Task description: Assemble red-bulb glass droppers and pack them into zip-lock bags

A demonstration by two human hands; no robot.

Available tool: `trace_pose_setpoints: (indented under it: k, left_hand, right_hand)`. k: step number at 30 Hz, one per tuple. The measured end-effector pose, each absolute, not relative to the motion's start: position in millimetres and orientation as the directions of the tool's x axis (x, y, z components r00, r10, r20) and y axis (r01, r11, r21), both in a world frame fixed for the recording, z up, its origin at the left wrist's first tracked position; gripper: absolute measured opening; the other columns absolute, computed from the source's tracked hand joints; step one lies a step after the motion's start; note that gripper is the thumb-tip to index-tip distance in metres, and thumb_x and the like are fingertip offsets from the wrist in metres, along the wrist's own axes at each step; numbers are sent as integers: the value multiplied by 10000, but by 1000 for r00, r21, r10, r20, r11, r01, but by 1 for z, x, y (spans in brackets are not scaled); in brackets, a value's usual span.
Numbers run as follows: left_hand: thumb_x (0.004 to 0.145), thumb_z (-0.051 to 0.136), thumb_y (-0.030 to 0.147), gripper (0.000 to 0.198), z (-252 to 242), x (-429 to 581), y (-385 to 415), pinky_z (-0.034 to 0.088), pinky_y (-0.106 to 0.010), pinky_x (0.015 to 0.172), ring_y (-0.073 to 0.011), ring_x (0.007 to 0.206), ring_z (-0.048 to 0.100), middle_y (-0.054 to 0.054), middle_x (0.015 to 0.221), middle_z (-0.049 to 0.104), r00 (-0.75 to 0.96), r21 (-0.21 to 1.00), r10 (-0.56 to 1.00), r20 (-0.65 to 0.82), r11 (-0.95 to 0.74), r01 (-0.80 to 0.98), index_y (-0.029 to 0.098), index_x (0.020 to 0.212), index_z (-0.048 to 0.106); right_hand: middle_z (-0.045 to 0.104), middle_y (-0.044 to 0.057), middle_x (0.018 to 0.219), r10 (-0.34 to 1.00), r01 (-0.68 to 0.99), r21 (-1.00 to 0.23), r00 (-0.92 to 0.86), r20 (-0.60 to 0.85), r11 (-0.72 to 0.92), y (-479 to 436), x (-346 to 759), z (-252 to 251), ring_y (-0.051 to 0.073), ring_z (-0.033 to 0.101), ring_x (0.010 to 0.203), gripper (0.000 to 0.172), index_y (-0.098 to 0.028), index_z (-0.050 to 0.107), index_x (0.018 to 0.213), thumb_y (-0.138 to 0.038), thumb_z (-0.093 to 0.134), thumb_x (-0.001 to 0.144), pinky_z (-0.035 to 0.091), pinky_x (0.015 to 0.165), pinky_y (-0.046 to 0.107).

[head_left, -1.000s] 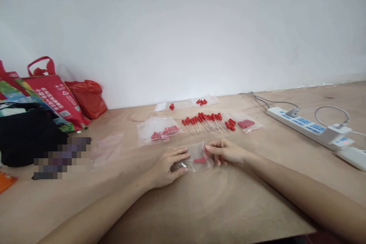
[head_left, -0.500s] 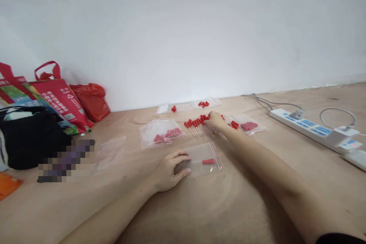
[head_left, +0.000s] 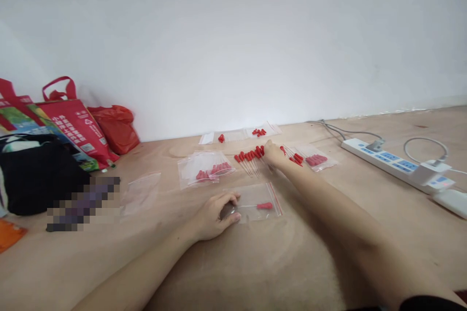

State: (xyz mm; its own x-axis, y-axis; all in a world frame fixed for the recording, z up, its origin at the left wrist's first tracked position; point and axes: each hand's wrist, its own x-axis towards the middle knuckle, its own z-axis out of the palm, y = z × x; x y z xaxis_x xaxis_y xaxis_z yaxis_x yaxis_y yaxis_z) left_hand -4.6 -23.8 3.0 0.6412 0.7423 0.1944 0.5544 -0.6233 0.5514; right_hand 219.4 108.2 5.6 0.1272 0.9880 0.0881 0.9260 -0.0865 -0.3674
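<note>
My left hand (head_left: pixel 219 216) lies on the table with its curled fingers and thumb around the left end of a clear zip bag (head_left: pixel 251 192). Inside that bag is a dropper with a red bulb (head_left: pixel 264 205), its thin stem pointing left. Farther off, my right hand (head_left: pixel 273 154) reaches into a row of red-bulbed droppers (head_left: pixel 250 155), fingers closed at one of them; the hand itself mostly covers its fingertips. More loose droppers (head_left: pixel 297 158) lie just right of that hand.
Bags with red bulbs lie left (head_left: pixel 207 172) and right (head_left: pixel 316 160) of the row, others (head_left: pixel 259 132) near the wall. An unfilled-looking bag (head_left: pixel 142 192) is at left. Shopping bags (head_left: pixel 78 126) and a black bag (head_left: pixel 40 175) stand far left; a power strip (head_left: pixel 386 158) with cables lies right.
My right hand has shifted slightly within the dropper row, its fingers lower and more closed. My left hand and the bag under it have barely moved.
</note>
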Motion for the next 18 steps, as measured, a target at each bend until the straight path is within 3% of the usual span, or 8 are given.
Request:
trace_pose_setpoints:
  k: [5, 9, 11, 13, 18]
  left_hand:
    - [762, 518, 306, 130, 2, -6, -24, 405, -339, 832, -204, 1015, 522, -81, 1096, 561, 636, 566, 749, 186, -611, 554, 190, 793, 468]
    - [776, 505, 306, 137, 1, -7, -24, 396, -349, 856, -206, 1040, 505, -83, 1109, 553, 647, 552, 739, 189, -625, 553, 194, 850, 479]
    - [785, 496, 301, 157, 2, -6, -24, 390, -347, 872, -198, 1049, 501, -76, 1106, 554, 655, 540, 731, 192, -635, 551, 198, 903, 487]
    - [789, 492, 297, 184, 3, -6, -24, 390, -343, 880, -192, 1051, 500, -65, 1098, 560, 660, 528, 726, 191, -643, 554, 203, 947, 494]
    - [779, 502, 311, 270, 6, -4, -26, 400, -341, 878, -201, 1026, 515, -49, 1110, 561, 639, 493, 746, 188, -634, 596, 208, 1029, 493]
  right_hand:
    - [510, 220, 1020, 986, 921, -388, 103, 128, -45, 100, 215, 15, 277, 519, 967, 331, -61, 398, 1050, -95, 452, 725, 422, 729, 333]
    - [554, 134, 915, 982, 877, -481, 75, 174, 18, 84, 239, 25, 197, 559, 840, 454, -72, 275, 1176, -145, 412, 750, 427, 706, 272]
    - [550, 53, 790, 977, 708, -698, 57, 207, 107, 69, 256, 20, 159, 564, 688, 515, -101, 214, 1219, -171, 407, 746, 438, 636, 259]
    - [492, -17, 698, 981, 503, -859, 100, 169, 97, 51, 269, 8, 122, 520, 525, 474, -158, 231, 1192, -182, 381, 743, 436, 517, 246]
    - [411, -57, 590, 974, 65, -997, 224, -22, -37, 17, 270, -18, 111, 491, 468, 339, -223, 329, 1012, -161, 426, 693, 434, 437, 228]
